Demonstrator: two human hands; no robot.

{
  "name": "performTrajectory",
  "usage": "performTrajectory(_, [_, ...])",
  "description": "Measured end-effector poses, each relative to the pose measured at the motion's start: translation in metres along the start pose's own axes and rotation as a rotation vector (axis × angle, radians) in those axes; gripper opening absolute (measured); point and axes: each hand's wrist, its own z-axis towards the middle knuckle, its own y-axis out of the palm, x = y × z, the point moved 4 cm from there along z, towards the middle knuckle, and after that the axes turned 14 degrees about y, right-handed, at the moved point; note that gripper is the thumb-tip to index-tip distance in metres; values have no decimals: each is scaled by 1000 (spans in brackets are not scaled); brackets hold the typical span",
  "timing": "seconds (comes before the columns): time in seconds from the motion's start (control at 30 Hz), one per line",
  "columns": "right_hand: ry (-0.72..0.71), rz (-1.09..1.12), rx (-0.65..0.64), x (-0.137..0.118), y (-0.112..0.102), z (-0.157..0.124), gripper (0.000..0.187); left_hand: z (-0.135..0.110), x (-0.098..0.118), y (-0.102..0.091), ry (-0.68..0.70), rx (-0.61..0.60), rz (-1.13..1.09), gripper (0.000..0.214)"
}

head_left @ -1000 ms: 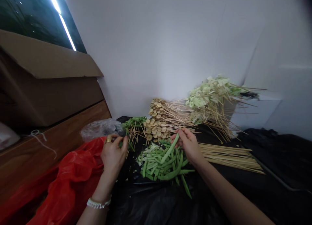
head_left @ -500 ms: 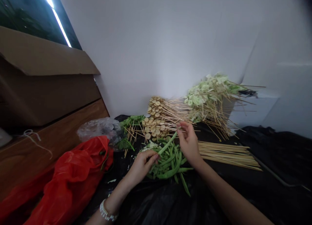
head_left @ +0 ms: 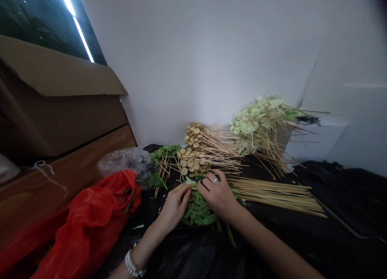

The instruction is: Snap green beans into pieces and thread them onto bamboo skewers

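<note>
Black plastic sheet (head_left: 193,255) beneath the heap of cut green beans (head_left: 198,211); cardboard box (head_left: 60,109) well left of the heap, red plastic bag (head_left: 96,218) nearer on that side, loose bamboo skewers (head_left: 272,195) to its right, skewered round slices (head_left: 193,150) just behind. Left hand (head_left: 175,208) at the heap's near-left edge, fingers half curled, any hold on a bean impossible to tell; right hand (head_left: 216,194) on the heap, fingers loosely spread, gripping nothing visible; beaded bracelet (head_left: 133,263) on the left wrist, ring (head_left: 215,181) on the right hand

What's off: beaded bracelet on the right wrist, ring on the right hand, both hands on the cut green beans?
Wrong wrist: the head view shows the beaded bracelet on the left wrist. Ring on the right hand stands; that hand and the left hand rest on the cut green beans.
</note>
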Motion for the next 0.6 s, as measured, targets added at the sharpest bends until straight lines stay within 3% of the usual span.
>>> performTrajectory(0.17, [-55,9,-51,-4,0,-1,9,-2,3,0,53,-73,95,23])
performTrajectory(0.3, [-33,81,-32,-8,-2,-2,10,-3,0,-1,11,10,68,24])
performTrajectory(0.37, [-17,122,14,-10,-5,-2,12,-4,-5,0,-80,82,-78,25])
performTrajectory(0.53, [-37,215,127,-14,-15,-2,14,-9,-15,13,-430,245,-694,24])
performTrajectory(0.6, [0,272,162,-11,-20,-2,15,-8,-16,11,-471,295,-769,25])
